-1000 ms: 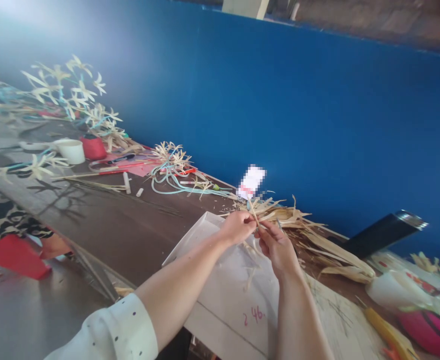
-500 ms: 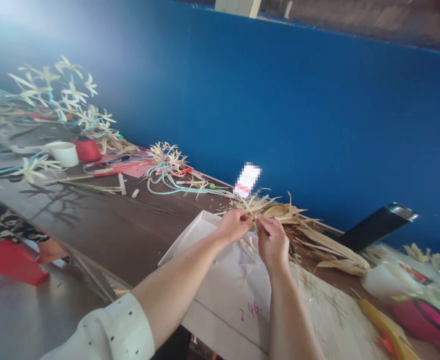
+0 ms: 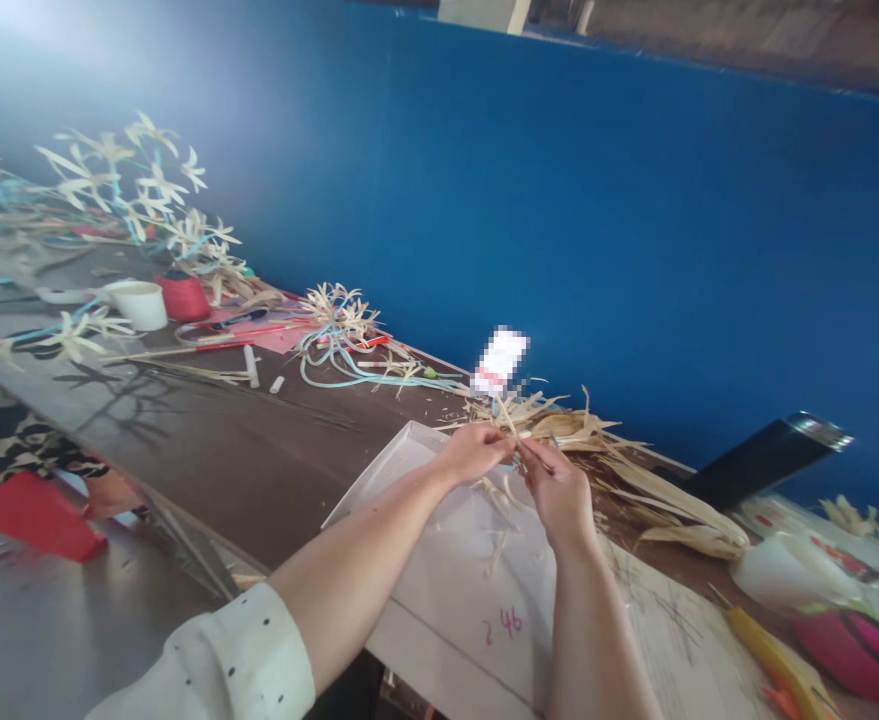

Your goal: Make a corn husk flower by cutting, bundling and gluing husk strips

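Clearly, we can read "2 46." in pink handwriting (image 3: 503, 627) on the shallow, white, cardboard-like tray (image 3: 446, 575); thin pale plant strips (image 3: 496, 550) lie in it. Above its far end, our left hand (image 3: 476, 452) and our right hand (image 3: 561, 490) pinch together, between fingertips, a thin straw-coloured stem (image 3: 507, 414). Under the tray extends the dark brown, flat desk (image 3: 281, 450), beside the plain blue wall (image 3: 596, 220).
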Demonstrator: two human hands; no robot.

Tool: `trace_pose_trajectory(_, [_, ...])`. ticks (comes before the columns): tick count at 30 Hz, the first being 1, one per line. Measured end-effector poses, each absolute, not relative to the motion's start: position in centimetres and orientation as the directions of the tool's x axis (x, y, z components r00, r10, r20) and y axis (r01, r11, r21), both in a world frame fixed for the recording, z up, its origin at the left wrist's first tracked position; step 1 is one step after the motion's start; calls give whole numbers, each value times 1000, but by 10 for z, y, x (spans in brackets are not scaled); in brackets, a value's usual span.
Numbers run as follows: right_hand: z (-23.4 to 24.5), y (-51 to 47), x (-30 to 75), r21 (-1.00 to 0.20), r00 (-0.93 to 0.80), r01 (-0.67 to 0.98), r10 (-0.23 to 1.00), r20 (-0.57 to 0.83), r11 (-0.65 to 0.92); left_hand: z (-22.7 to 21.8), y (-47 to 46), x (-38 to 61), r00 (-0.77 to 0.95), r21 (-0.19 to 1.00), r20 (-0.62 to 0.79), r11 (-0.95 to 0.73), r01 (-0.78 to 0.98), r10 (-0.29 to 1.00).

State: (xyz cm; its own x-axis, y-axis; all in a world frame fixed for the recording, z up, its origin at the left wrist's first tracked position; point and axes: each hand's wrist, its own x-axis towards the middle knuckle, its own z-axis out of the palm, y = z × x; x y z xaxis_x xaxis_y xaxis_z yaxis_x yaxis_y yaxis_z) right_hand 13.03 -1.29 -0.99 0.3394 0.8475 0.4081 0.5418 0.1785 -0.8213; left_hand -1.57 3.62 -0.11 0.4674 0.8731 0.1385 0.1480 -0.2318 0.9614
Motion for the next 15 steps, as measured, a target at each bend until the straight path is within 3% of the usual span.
trace_pose_trajectory(5, [-5,-17,121,-952,330,295,925,187,88,3,36,-18,433,945,167,-269,186,886])
trace_pose_trajectory(11, [-1,-19,114,-992,261,97,960,100,77,6,33,-17,415,936,210,-304,174,885])
trace_pose_trajectory(15, [-5,-16,116,-995,301,83,950,81,58,5,33,-17,402,943,194,-283,175,895])
